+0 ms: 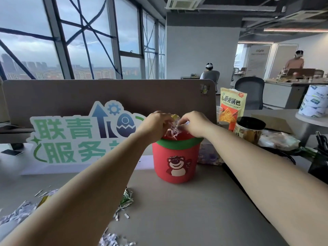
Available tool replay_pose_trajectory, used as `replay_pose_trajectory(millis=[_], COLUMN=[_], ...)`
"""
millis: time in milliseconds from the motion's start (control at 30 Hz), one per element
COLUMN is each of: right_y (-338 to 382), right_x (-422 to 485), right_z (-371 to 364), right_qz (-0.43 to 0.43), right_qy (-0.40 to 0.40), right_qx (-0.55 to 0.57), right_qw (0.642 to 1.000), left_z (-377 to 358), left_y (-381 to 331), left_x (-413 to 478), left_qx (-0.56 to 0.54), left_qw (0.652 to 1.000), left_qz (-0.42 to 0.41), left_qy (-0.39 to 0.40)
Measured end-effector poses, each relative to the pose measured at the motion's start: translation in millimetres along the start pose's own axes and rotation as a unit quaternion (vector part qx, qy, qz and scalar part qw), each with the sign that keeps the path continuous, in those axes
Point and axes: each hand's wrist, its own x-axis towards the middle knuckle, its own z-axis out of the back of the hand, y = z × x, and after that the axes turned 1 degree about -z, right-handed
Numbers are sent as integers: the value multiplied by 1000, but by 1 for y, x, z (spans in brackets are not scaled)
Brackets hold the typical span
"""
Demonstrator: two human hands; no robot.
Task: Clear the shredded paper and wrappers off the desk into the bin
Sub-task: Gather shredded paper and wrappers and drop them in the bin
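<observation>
Head view: two hands, left (156, 124) and right (194, 124), each grip closed on shredded paper (173, 132) above one bin (175, 162).

So I count one red bin (174, 162), two hands, one snack bag (231, 105), one black-lidded jar (249, 129), and three stacked paper rolls (314, 101).

Both arms outstretched, left hand (156, 124), right hand (194, 124) pinched together
</observation>
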Motion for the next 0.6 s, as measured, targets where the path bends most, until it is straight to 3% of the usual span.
replay_pose_trajectory(millis=[600], right_y=[7], right_x=[5], right_z=[-1], right_qz=[14], right_qy=[41], right_qx=[-40], right_qw=[998], left_z=[2], left_y=[4], left_x=[0], left_qx=[5], left_qw=[999], left_qz=[-7], left_qy=[40])
